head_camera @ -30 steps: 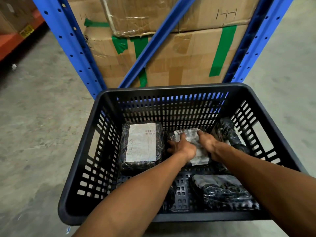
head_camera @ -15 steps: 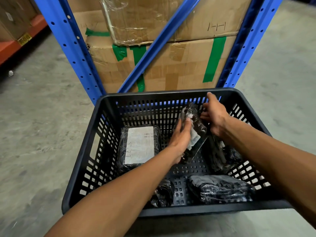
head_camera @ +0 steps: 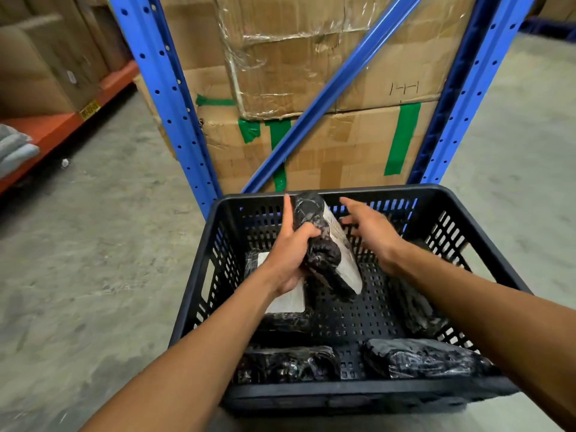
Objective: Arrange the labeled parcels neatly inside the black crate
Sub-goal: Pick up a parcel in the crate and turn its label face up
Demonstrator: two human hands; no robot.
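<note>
A black slotted crate (head_camera: 199, 294) stands on the concrete floor in front of me. My left hand (head_camera: 291, 254) grips a black-wrapped parcel (head_camera: 324, 260) with a white label, held upright and tilted above the crate's middle. My right hand (head_camera: 371, 232) hovers just right of that parcel, fingers spread, not touching it. Under my left hand a flat parcel with a white label (head_camera: 288, 302) lies on the crate floor at the left. Two black parcels lie along the near wall, one at the left (head_camera: 286, 364) and one at the right (head_camera: 427, 358). Another black parcel (head_camera: 414, 307) leans at the right side.
A blue rack frame (head_camera: 168, 101) with a diagonal brace stands right behind the crate, holding taped cardboard boxes (head_camera: 343, 141). An orange shelf (head_camera: 59, 126) with more boxes runs along the left. Grey concrete floor spreads to both sides.
The labelled parcel has been lifted higher, above the crate's back rim. My left hand now holds it alone; my right hand has let go and opened beside it.
</note>
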